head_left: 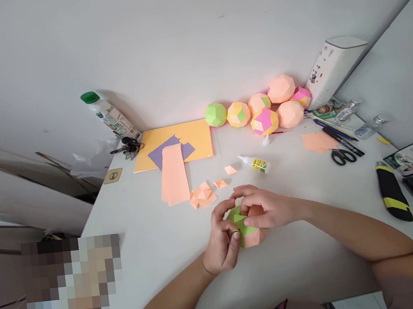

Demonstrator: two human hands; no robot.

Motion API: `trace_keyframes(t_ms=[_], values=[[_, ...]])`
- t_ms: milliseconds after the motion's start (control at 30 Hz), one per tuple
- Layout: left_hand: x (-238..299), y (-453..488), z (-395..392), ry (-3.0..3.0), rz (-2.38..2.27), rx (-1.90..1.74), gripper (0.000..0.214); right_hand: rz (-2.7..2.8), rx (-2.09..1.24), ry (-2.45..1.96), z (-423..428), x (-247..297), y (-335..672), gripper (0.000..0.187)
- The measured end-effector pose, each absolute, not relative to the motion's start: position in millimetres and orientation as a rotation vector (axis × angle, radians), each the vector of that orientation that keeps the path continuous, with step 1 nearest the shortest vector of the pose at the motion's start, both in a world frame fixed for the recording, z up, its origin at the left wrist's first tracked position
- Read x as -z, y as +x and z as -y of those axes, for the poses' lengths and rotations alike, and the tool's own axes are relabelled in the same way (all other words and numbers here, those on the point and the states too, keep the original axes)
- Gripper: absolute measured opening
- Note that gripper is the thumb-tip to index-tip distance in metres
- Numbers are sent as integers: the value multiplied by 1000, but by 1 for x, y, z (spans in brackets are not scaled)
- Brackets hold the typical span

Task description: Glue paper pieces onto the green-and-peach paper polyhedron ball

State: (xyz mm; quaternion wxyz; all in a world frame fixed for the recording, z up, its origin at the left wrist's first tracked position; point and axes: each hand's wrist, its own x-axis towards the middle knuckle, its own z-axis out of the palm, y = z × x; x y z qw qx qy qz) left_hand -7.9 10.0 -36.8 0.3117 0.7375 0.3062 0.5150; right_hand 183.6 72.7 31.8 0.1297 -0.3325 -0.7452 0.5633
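Observation:
Between my two hands is a partly built paper ball (252, 238) with green and peach faces. My left hand (224, 238) grips its left side, thumb and fingers closed on the green edge. From the right, my right hand (261, 205) has its fingers curled over the top, thumb pressed on a green face. Part of the ball is hidden behind the fingers. Just beyond my hands lie folded peach paper pieces (203, 194), and a small glue bottle (257, 164) rests on its side, its white cap (266, 140) standing apart.
Several finished paper balls (238, 115) line the wall. Peach strips (174, 175) and purple paper (188, 148) lie on a yellow sheet (200, 135) at left, near a green-capped bottle (110, 116). On the right are scissors (343, 156), a utility knife (394, 194) and a white box (336, 69).

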Motion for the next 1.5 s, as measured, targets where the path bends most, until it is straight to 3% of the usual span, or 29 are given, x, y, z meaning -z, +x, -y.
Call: trace_keyframes(t_ms=[200,333,567,1000,1500], values=[[44,-8,-8,1705,-955,-1356,9,1835,-1518,-1101,-80,-33,182,24],[46,-7,-10,1491,-1002,-1418,11,1525,-1430,-1195,-88,-34,187,23],[40,-5,-25,979,-991,-1386,22,1087,-1735,-967,-106,-21,195,17],[40,-6,-27,699,-964,-1282,28,1002,-2080,-384,-103,-19,196,40],[37,-4,-28,704,-996,-1263,33,1034,-2166,-156,-99,-18,196,33]])
